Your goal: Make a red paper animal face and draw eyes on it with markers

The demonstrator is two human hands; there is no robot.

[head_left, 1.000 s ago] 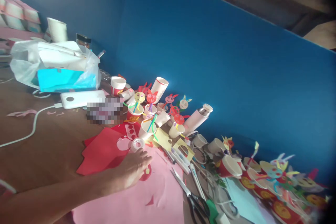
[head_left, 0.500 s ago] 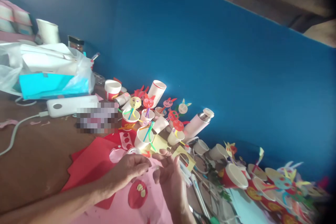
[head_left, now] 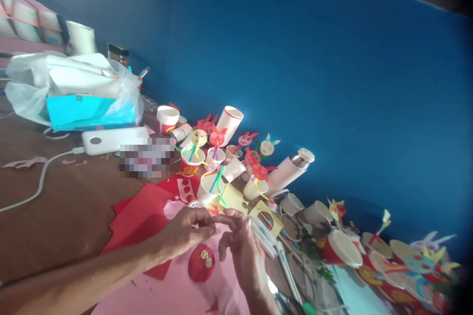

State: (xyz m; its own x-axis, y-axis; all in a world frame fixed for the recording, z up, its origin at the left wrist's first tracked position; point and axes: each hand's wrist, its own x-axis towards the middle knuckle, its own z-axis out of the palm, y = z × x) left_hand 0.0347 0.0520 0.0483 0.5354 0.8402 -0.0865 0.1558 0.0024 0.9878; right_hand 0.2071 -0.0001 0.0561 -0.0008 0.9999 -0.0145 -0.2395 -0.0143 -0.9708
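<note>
Above a sheet of pink paper (head_left: 170, 290), my two hands meet at the fingertips. My left hand (head_left: 194, 226) has thumb and fingers pinched together; whatever is in the pinch, if anything, is too small to make out. The fingers of my right hand (head_left: 240, 246) are bent but apart, with one fingertip touching the left hand's pinch. Just below them lies a red paper oval (head_left: 201, 266) bearing two small pale yellow pieces. Red paper sheets (head_left: 138, 211) lie partly under my left forearm. A white roll (head_left: 195, 204) sits right behind my left hand.
Paper cups with straws and paper animal faces, such as a white cup (head_left: 210, 189), stand behind my hands. A pink thermos (head_left: 291, 170) leans near the blue wall. Markers (head_left: 264, 236) and more decorated cups (head_left: 343, 248) are at right. A white power bank (head_left: 114, 140) lies left.
The view has shifted, so the table things appear farther right and mostly slightly higher. My right fingertip has come up against my left fingers, where a small gap showed before.
</note>
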